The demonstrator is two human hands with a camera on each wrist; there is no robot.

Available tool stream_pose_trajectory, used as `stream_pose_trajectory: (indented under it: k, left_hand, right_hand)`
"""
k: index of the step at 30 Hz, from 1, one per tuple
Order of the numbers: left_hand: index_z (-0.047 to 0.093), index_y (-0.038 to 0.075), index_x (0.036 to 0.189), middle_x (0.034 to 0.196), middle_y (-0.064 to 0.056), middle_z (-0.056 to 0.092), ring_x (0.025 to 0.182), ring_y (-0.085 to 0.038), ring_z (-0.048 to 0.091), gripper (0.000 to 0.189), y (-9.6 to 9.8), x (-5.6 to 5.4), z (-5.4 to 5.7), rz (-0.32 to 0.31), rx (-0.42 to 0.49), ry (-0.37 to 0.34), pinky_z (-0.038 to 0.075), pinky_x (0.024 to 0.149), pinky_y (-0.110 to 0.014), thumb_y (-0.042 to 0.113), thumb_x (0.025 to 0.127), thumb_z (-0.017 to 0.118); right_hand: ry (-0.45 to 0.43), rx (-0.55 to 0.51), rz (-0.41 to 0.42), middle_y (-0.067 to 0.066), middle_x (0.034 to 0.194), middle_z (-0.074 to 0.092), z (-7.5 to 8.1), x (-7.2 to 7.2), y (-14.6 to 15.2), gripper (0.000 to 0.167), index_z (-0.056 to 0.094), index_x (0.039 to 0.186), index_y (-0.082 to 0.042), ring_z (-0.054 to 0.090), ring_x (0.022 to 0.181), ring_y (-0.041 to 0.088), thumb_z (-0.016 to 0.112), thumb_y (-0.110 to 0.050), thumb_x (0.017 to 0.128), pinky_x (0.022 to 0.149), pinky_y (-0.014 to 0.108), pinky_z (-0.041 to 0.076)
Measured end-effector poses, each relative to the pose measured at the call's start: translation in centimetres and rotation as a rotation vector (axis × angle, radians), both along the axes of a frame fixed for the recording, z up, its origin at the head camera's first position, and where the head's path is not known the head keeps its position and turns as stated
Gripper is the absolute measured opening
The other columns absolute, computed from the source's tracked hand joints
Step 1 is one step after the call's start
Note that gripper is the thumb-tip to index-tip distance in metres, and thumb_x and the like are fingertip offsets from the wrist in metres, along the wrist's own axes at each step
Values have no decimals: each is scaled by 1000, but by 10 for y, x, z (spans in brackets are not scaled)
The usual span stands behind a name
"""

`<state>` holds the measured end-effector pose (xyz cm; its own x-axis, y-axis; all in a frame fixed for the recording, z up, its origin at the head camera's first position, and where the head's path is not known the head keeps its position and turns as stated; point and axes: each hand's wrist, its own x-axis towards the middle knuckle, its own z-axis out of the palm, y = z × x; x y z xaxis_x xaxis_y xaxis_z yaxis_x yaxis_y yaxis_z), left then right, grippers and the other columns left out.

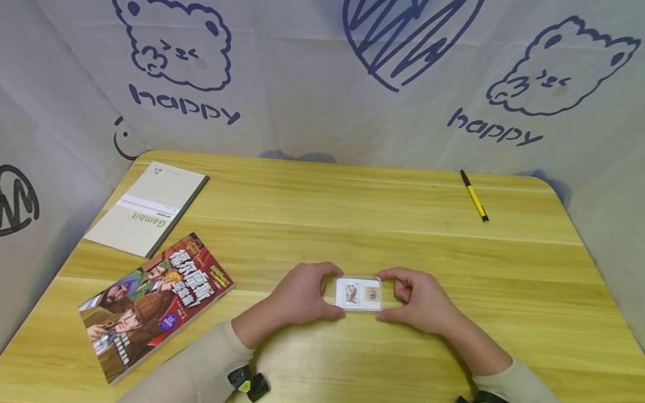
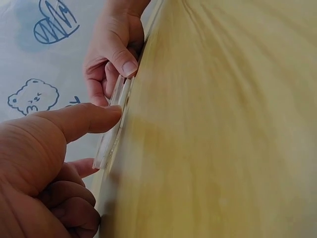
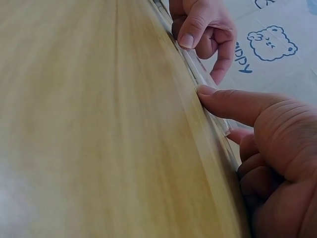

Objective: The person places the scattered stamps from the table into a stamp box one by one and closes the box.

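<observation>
A small clear plastic case [image 1: 359,303] with a white inside lies flat, low over the table in front of me. Through its top show a playing-card-like picture on the left and a tan square with a blue mark on the right. My left hand [image 1: 306,295] pinches the left end between thumb and index finger. At the opposite end, thumb and index finger of my right hand [image 1: 424,300] pinch it too. Seen edge-on in the left wrist view, the case [image 2: 112,136] has a thin layered side. The other fingers of both hands are curled in.
On the wooden table [image 1: 322,224], a comic-style book [image 1: 156,305] lies left of my left arm. Behind it is a notebook [image 1: 148,210] marked "Gambit". A yellow and black pen [image 1: 475,196] lies at the back right. White cloth [image 1: 302,84] with drawings hangs behind the table.
</observation>
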<state>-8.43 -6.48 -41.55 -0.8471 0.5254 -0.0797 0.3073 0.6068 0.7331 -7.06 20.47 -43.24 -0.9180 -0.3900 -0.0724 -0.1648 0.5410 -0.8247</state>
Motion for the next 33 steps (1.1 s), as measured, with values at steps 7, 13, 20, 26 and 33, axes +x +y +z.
stream_pose_trajectory:
  k: [7,13,20,26,33]
  left_hand:
    - [68,3,120,62,4,50,53,-10,42,63,1,-1,0,5,0,-13,36,47,-26,24,66,93]
    - [68,3,121,62,3,49,53,-10,41,64,1,0,0,2,4,-26,35,47,-26,25,66,93]
    - [68,1,122,60,4,48,52,-9,39,66,2,0,1,7,10,-26,33,47,-25,24,66,94]
    - [67,-2,122,59,4,47,51,-8,38,66,3,0,0,-9,40,-24,32,46,-24,21,67,94]
    - [67,-3,123,59,4,47,51,-7,37,67,6,-1,-1,-19,55,-34,30,46,-23,21,67,94]
  right_hand:
    - [-23,30,-46,-7,60,37,2,0,-2,62,68,115,-17,36,55,8,97,-29,61,65,29,42]
    - [-54,45,-73,-7,59,37,5,3,0,60,70,113,-12,35,54,8,97,-27,62,67,29,43]
    - [-84,14,-48,-6,60,38,6,4,0,58,68,116,-11,36,55,8,95,-19,66,67,28,43]
    - [-87,-19,-12,-6,62,36,7,3,1,58,65,117,-11,35,56,7,94,-14,67,70,28,43]
    - [-100,-33,14,-5,63,35,5,1,2,60,64,118,-10,35,56,8,94,-14,66,68,27,43]
